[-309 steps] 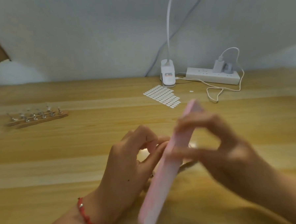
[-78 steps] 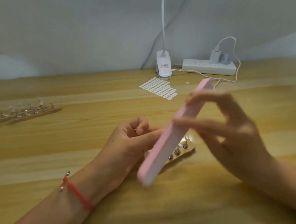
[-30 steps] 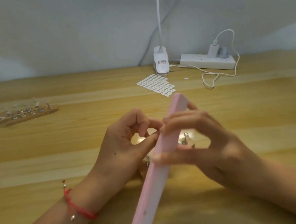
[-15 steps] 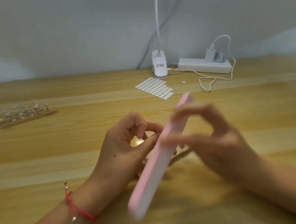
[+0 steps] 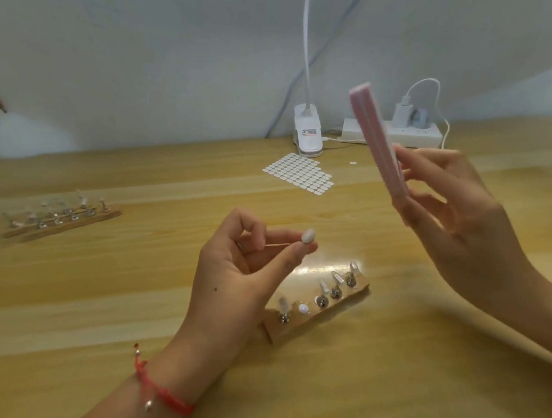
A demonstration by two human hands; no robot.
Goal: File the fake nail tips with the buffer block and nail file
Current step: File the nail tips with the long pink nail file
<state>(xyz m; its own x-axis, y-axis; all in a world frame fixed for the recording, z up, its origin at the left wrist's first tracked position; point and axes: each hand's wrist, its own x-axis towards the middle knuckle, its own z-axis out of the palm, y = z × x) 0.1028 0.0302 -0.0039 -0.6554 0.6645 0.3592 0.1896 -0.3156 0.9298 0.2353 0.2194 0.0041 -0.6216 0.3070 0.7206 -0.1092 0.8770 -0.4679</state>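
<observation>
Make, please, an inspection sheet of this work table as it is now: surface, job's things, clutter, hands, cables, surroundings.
Surface: wooden table, bare planks, light glare by the near holder.
Job's things: pink buffer block held up, tilted; nail tip on a thin stick; near holder carries more tips on stands; second holder far left; separate nail file not seen.
Clutter: sheet of white adhesive dots.
Grippers: left hand pinches the stick; right hand grips the block, apart from the tip.
Cables: white charger cable loops from the power strip.
Surroundings: lamp clip base at the table's back; plain wall.
</observation>
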